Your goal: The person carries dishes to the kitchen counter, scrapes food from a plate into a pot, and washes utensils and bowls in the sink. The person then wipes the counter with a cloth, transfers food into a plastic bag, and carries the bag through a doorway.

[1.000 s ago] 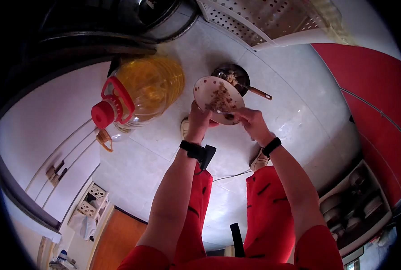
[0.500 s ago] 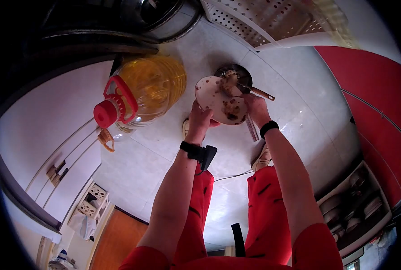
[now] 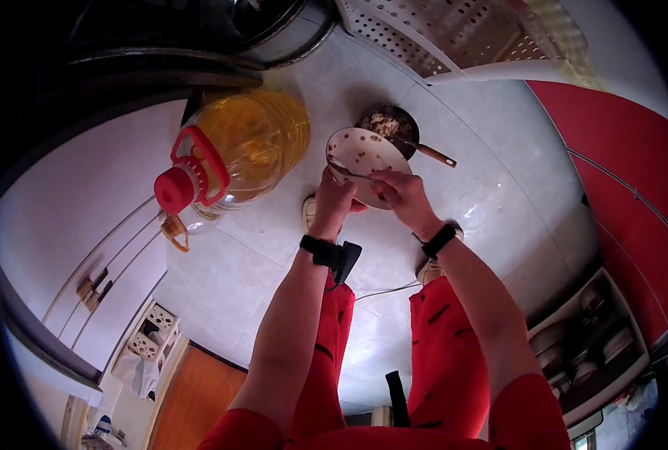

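Note:
My left hand (image 3: 335, 204) grips the near-left rim of a white plate (image 3: 375, 150), which is tilted and has brown spots and bits of food on it. In my right hand (image 3: 403, 196) is a metal spoon (image 3: 358, 176), lying across the plate with its tip near the left rim. Just beyond the plate sits a small dark pan (image 3: 409, 127) with a brown handle (image 3: 437, 154). A clump of pale and brown food (image 3: 383, 124) lies inside it. The plate overlaps the pan's near edge from this viewpoint.
A large jug of yellow oil (image 3: 255, 142) with a red cap stands left of the plate. White perforated racks (image 3: 394, 41) are at the top, red cabinet doors (image 3: 612, 180) at the right. A shelf of bowls (image 3: 589, 345) is lower right. My feet are below.
My right hand has moved from the plate's right edge to over its near side, bringing the spoon across the plate. Food that hung between plate and pan now lies in the pan.

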